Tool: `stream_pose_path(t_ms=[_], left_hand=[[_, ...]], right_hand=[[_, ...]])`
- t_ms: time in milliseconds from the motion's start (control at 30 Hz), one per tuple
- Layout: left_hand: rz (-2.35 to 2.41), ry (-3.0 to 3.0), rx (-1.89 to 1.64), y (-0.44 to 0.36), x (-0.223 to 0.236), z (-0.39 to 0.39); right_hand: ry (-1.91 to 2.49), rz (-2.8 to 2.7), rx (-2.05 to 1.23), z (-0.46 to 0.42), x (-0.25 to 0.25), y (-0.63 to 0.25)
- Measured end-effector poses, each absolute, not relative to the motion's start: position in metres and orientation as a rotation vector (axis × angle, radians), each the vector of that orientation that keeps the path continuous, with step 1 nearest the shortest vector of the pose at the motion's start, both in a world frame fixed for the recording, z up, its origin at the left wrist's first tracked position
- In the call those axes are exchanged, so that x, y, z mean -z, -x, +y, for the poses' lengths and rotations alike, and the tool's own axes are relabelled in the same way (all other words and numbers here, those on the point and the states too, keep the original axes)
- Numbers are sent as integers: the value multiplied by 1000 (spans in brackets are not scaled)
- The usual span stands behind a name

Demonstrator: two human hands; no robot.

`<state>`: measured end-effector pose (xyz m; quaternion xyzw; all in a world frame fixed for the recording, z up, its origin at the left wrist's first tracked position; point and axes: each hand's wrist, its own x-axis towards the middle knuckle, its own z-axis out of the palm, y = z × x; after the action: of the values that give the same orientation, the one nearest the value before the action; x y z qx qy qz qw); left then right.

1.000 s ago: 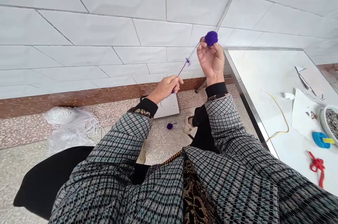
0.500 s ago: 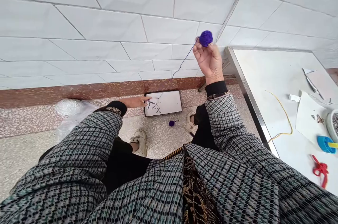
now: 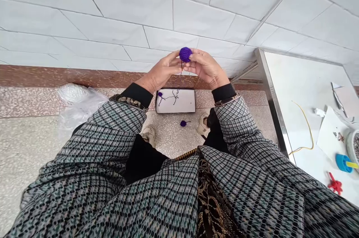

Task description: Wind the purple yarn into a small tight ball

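In front of the tiled wall I hold a purple yarn ball point(image 3: 185, 54) up between both hands. My right hand point(image 3: 209, 68) grips it from the right, thumb across its front. My left hand point(image 3: 161, 71) is at its left side, with fingers against the ball and the thumb tip by the strand that hangs from it. Below, a shallow dark-edged box point(image 3: 185, 105) with a white inside lies on the floor. Dark branching lines show on the white, and a small purple ball point(image 3: 160, 94) is at its left. Another small purple yarn ball point(image 3: 183, 123) lies before the box.
To the left, white material in a clear plastic bag point(image 3: 81, 105) rests on the floor. A white-topped metal table point(image 3: 283, 77) stands on the right, bearing a yellow cord point(image 3: 310, 133), a blue ring-shaped item point(image 3: 343, 163), a red item point(image 3: 335, 184) and paper point(image 3: 327, 133).
My left hand has risen from the box to the yarn ball. My right hand has brought the ball left and slightly down. A small purple ball now shows in the box where my left hand was.
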<state>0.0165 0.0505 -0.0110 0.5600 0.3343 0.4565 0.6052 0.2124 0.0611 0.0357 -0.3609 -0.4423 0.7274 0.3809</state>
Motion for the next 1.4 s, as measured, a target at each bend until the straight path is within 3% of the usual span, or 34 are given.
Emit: stream_pose_path(t_ms=[500,700,1100,1400], left_hand=[[898,-1222,-1234,6,-6,61],[915,-1256,-1134,-4,-11,56],[1104,-1253,-1309,0,3,69],[912,-1241,-1077,-18,-10,52]], right_hand=[[1003,-1027,-1783,44,-56,-189],[916,-1065,-1806,53,-45,-193],[954,-1029,-1771,55,-43,-192],[963,-966,-1720,63,-36,-195]])
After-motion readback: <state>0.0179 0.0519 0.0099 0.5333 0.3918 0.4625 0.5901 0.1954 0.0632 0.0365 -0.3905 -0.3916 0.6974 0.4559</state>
